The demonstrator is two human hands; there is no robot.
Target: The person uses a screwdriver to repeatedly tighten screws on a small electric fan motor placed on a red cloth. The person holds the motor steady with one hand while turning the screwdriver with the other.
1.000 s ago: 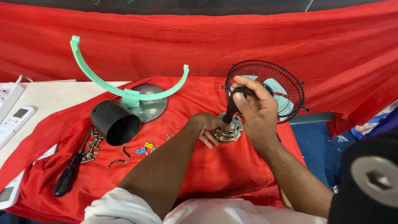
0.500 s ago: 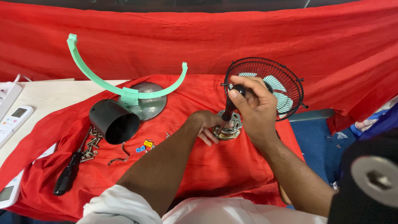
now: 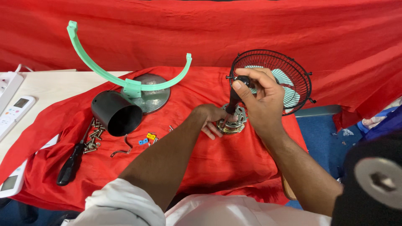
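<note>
right hand (image 3: pixel 260 96) closed on upright screwdriver (image 3: pixel 234 97) | tip down into motor (image 3: pixel 232 119) | left hand (image 3: pixel 211 119) steadies motor, beside it

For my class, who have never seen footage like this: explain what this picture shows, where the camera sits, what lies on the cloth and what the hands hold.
The single picture comes from a camera worn on a person's head, looking down at their own two bare arms. The right hand grips the dark handle of a screwdriver standing upright on a round metal motor part, which the left hand steadies on the red cloth. Behind them stands a black wire fan guard with pale blades inside. To the left lie a black cylindrical housing, a green curved bracket on a grey round base, loose screws, and another black screwdriver. White remote controls lie at the table's edge.
</note>
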